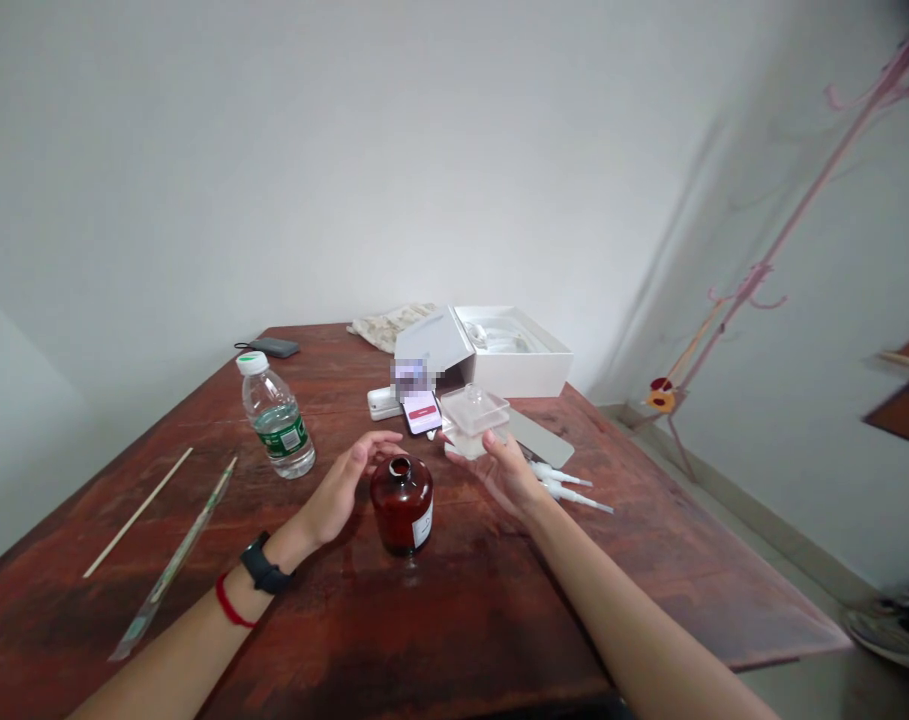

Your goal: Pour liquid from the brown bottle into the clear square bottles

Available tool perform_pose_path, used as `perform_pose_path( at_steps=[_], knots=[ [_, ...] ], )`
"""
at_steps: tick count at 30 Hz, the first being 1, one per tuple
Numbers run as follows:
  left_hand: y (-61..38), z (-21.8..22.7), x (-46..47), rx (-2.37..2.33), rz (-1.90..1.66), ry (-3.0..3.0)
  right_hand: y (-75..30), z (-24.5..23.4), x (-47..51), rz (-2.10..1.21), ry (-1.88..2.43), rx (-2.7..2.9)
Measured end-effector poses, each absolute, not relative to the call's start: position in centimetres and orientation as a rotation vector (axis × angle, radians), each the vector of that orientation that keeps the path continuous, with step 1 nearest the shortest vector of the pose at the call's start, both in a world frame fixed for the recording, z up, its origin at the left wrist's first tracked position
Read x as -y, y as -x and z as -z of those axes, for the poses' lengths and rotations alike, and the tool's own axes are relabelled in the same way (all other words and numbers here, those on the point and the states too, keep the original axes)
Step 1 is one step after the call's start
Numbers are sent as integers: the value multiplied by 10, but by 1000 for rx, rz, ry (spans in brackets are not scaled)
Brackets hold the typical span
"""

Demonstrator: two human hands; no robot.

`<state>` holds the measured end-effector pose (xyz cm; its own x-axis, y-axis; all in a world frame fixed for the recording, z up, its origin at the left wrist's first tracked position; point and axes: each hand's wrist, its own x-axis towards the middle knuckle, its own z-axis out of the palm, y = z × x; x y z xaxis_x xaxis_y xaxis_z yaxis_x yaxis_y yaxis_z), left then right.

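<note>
A brown glass bottle (401,510) with an uncapped neck and a white label stands upright in front of me. Just left of it, my left hand (343,485) is open, fingers stretched out behind the bottle's neck and holding nothing. To the bottle's right, my right hand (505,478) grips a clear plastic box (475,415) with a knobbed lid, its thumb on the near side. Part of the box is hidden by the fingers. Beyond that wrist lie two white pump heads (566,482) with thin tubes.
A water bottle (278,420) stands at left, near a bare wooden stick (139,512) and a wrapped one (176,560). Behind are a phone (422,412), a white case (383,403), an open white box (518,370), a cloth (386,328) and a grey pouch (274,347).
</note>
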<state>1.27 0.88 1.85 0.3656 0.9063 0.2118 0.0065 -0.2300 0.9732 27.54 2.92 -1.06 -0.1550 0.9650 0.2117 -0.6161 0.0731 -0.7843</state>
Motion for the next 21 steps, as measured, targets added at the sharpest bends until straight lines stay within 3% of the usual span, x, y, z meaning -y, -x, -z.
perform_pose_path(
  at_steps=[8, 21],
  knots=[
    [-20, 9, 6, -828, -1110, -1307, -273, 15, -24, -1507, 574, 886],
    [-35, 1, 21, -683, -1181, -1174, -276, 20, -21, -1501, 627, 846]
  ],
)
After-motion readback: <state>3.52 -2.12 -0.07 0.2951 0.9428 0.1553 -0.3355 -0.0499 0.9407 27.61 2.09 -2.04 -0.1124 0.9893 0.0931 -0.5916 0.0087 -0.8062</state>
